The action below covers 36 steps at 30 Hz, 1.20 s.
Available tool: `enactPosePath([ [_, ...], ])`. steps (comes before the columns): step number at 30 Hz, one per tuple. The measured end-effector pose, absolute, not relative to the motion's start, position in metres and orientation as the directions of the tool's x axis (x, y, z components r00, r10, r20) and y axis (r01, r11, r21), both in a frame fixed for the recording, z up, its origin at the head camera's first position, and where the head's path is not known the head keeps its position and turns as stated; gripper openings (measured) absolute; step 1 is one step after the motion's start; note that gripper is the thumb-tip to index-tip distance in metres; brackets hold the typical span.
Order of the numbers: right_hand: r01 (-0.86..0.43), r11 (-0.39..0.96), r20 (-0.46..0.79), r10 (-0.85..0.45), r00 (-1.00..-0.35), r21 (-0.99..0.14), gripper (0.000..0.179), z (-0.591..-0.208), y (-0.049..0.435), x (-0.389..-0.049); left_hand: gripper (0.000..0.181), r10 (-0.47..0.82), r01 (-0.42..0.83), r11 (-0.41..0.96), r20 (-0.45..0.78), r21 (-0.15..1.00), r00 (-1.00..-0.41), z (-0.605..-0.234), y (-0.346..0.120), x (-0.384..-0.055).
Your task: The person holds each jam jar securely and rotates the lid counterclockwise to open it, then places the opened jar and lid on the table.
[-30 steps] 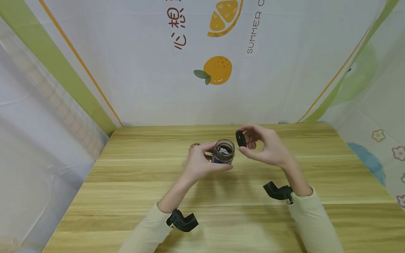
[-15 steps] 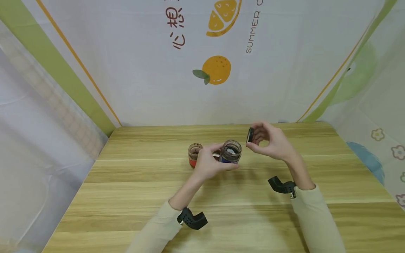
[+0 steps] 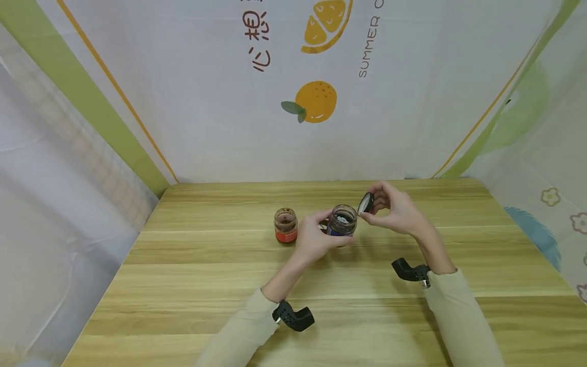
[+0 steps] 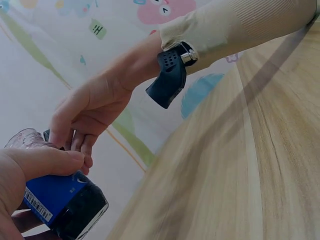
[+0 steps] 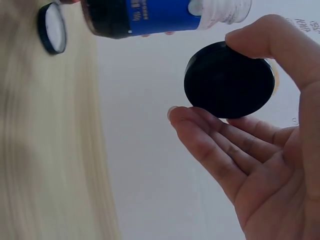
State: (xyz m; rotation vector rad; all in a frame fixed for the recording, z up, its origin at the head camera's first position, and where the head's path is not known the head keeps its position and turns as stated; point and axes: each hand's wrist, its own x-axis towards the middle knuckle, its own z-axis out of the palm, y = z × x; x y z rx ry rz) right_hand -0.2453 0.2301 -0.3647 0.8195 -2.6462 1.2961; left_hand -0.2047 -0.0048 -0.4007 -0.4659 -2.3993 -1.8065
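My left hand [image 3: 316, 238] grips a glass jar [image 3: 343, 220] with a blue label, thumb on the near side and fingers round the far side. Its mouth is uncovered, showing dark contents with a white patch. Just right of the jar's rim, my right hand [image 3: 398, 211] pinches a black lid [image 3: 366, 203] by its edge between thumb and fingers. The lid is tilted, and its pale underside faces the jar in the head view. From the right wrist camera the lid's black top [image 5: 229, 80] shows, a short gap from the jar [image 5: 165, 17].
A second glass jar [image 3: 286, 227] with a red label stands uncovered on the wooden table [image 3: 206, 285], left of my left hand. Another black lid [image 5: 52, 28] with a white underside lies on the table in the right wrist view. A printed cloth [image 3: 220, 127] hangs behind the table.
The left hand has carried the blue-label jar to the right, uncovering the red-label jar. The right hand has also moved right, turning the lid so its pale underside shows.
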Motion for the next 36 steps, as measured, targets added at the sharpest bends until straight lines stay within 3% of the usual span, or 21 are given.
enactPosePath([
  [14, -0.396, 0.578, 0.164, -0.413, -0.896, -0.713, 0.056, -0.389, 0.253, -0.246, 0.072, 0.098, 0.181, 0.29, 0.158, 0.94, -0.982, -0.413, 0.011, -0.214],
  [21, -0.368, 0.55, 0.115, -0.439, -0.891, -0.75, 0.056, -0.404, 0.259, -0.252, 0.064, 0.086, 0.201, 0.288, 0.183, 0.936, -0.979, -0.422, 0.017, -0.22],
  [36, -0.358, 0.577, 0.084, -0.446, -0.891, -0.734, 0.052, -0.424, 0.258, -0.26, 0.066, 0.031, 0.122, 0.325, 0.118, 0.938, -0.992, -0.432, 0.029, -0.231],
])
